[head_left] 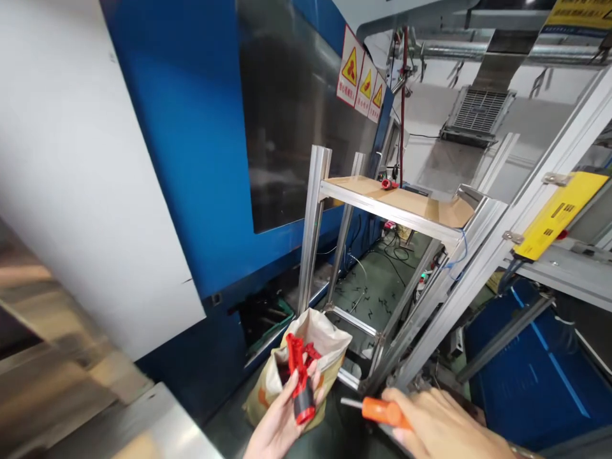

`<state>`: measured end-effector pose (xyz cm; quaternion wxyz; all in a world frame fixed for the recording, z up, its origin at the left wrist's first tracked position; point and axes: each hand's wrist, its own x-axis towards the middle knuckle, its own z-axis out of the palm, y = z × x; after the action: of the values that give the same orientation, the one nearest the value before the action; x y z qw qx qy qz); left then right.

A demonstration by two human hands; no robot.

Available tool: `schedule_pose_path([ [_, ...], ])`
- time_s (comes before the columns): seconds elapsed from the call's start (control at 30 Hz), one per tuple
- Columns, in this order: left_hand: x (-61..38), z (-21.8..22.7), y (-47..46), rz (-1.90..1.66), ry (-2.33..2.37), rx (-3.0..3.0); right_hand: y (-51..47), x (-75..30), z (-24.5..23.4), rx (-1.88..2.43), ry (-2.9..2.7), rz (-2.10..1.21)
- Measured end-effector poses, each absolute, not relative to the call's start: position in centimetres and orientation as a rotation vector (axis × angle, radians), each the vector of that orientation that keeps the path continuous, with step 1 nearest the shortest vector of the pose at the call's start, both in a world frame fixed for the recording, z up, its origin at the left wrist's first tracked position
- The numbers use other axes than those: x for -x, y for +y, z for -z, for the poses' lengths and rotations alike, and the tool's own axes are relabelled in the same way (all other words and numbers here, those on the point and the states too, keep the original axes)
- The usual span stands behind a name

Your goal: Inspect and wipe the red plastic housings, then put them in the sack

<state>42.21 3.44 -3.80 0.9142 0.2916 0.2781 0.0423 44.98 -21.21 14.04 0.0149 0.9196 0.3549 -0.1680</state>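
A red plastic part (299,376) is gripped in the left hand (280,421) above an open sack (306,357); an orange-handled tool (377,410) is clasped in the right hand (444,424). Trimming seems underway; the tip must meet the part precisely. A metal frame (382,204) stands beyond.

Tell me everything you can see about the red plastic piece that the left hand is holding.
The red plastic piece looks like a moulded part: a branching, glossy red upper section and a dark cylindrical section lower down, ending in a red tip. It stands roughly upright, slightly tilted. The left hand grips it from below, fingers wrapped around the dark section. It is held over the open mouth of a tan sack, where more red pieces show.
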Motion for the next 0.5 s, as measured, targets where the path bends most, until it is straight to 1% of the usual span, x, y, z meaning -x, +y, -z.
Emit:
schedule_pose_path([
  [0.07, -42.3, 5.0, 3.6, -0.1, 0.625, -0.698, -19.7, -45.4, -13.5, -2.757, 1.104, 0.643],
  [0.2, -41.8, 6.2, 4.5, -0.187, 0.72, -1.051, -18.3, -46.3, -13.3, -2.815, 1.145, 0.509],
  [0.3, -41.0, 5.7, 5.0, -0.232, 0.846, -1.38, -16.8, -46.8, -12.9, -2.736, 1.256, 0.509],
  [0.37, -40.6, 5.1, 5.1, -0.235, 0.899, -1.552, -15.6, -47.2, -12.5, -2.741, 1.294, 0.433],
  [0.5, -40.2, 4.6, 4.8, -0.261, 0.865, -1.677, -14.2, -47.9, -11.9, -2.72, 1.406, 0.419],
])
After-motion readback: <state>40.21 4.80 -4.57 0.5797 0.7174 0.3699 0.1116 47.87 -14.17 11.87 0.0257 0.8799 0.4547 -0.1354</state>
